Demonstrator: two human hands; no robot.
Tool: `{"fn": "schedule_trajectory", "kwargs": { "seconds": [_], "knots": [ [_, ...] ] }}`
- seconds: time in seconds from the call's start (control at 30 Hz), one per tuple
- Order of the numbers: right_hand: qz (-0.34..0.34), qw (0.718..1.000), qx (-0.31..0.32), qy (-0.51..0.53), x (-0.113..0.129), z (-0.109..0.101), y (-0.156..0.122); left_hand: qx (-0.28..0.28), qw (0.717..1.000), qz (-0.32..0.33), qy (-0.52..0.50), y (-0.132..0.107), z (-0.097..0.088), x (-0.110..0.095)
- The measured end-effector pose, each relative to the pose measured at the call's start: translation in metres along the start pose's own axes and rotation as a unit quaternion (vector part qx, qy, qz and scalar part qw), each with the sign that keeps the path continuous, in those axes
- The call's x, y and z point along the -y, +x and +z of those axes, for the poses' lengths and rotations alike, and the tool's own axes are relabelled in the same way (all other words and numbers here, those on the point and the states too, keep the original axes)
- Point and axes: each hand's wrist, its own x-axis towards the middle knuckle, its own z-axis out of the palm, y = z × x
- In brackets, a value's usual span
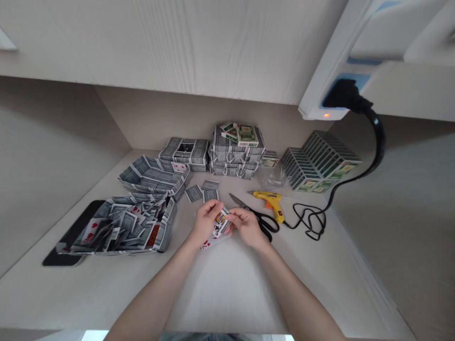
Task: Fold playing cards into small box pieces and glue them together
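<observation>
Both my hands meet over the middle of the desk around a playing card [221, 223]. My left hand [206, 222] pinches its left side, and my right hand [246, 226] grips its right edge with fingers and thumb. The card is tilted, with a coloured picture and black print on its visible face. Under my hands another card with red print [209, 242] lies partly hidden. Just beyond are a few grey-backed cards [209, 190] lying face down. Black-handled scissors [263, 220] lie right beside my right hand, and a yellow hot glue gun [270, 201] rests past them.
At left, an open card-covered box [165, 232] full of loose cards sits on a black flat object [64, 253]; an open box [149, 177] stands behind. Card-built boxes [236, 154] and stacked card packs [320, 163] line the back. A black cord [380, 142] runs to a power strip [320, 106].
</observation>
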Motion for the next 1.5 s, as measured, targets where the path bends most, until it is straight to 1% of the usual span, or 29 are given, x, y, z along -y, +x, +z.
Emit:
{"fn": "schedule_trajectory", "kwargs": {
  "seconds": [0.07,0.1,0.13,0.2,0.3,0.37,0.47,0.6,0.7,0.87,0.93,1.07,1.13,1.2,1.27,1.33,1.4,1.5],
  "knots": [
    [0.008,1.000,0.014,0.023,0.002,0.000,0.000,0.021,0.998,-0.030,-0.044,0.001,0.001,-0.001],
    [0.012,0.999,0.018,0.031,0.002,0.000,0.000,0.023,0.998,-0.031,-0.041,0.001,0.001,-0.002],
    [0.015,0.999,0.019,0.032,0.002,-0.001,0.000,0.018,0.999,-0.021,-0.016,0.001,0.001,-0.003],
    [0.019,1.000,0.015,0.015,0.001,-0.001,0.001,-0.002,0.996,0.025,0.082,0.001,0.000,-0.004],
    [0.021,0.999,0.004,-0.034,-0.004,-0.001,0.001,-0.005,0.967,0.087,0.241,0.000,-0.003,-0.005],
    [0.026,0.998,-0.004,-0.058,-0.006,-0.001,0.000,0.006,0.950,0.104,0.294,0.000,-0.004,-0.004],
    [0.041,0.996,-0.006,-0.082,-0.004,0.000,-0.001,0.014,0.941,0.122,0.315,0.000,-0.005,-0.002],
    [0.064,0.996,0.026,-0.052,0.003,0.001,-0.003,0.029,0.949,0.114,0.294,0.001,-0.004,-0.001],
    [0.074,0.996,0.029,-0.035,0.004,0.002,-0.004,0.038,0.957,0.101,0.270,0.001,-0.004,-0.004],
    [0.043,0.997,-0.016,-0.056,-0.002,0.005,-0.004,0.059,0.973,0.073,0.213,0.001,-0.004,-0.008],
    [0.029,0.997,-0.031,-0.061,-0.003,0.005,-0.004,0.049,0.979,0.058,0.191,0.002,-0.004,-0.009],
    [0.003,0.994,-0.084,-0.070,-0.001,0.001,-0.002,-0.003,0.991,0.034,0.133,0.004,-0.003,-0.012],
    [-0.014,0.990,-0.120,-0.067,0.000,-0.002,-0.001,-0.010,0.996,0.018,0.083,0.004,-0.003,-0.013],
    [-0.028,0.987,-0.145,-0.061,0.001,-0.005,0.000,-0.002,0.999,-0.015,0.033,0.005,-0.003,-0.013],
    [-0.032,0.986,-0.152,-0.058,0.000,-0.006,0.000,0.004,0.999,-0.048,-0.008,0.005,-0.003,-0.012],
    [-0.027,0.987,-0.146,-0.062,0.000,-0.006,0.001,0.000,0.998,-0.064,-0.026,0.005,-0.004,-0.011],
    [-0.025,0.987,-0.145,-0.069,-0.001,-0.006,0.002,-0.007,0.998,-0.065,-0.025,0.006,-0.004,-0.010],
    [-0.045,0.985,-0.151,-0.065,0.000,-0.006,0.003,-0.015,0.998,-0.060,-0.002,0.006,-0.004,-0.010]
  ]
}}
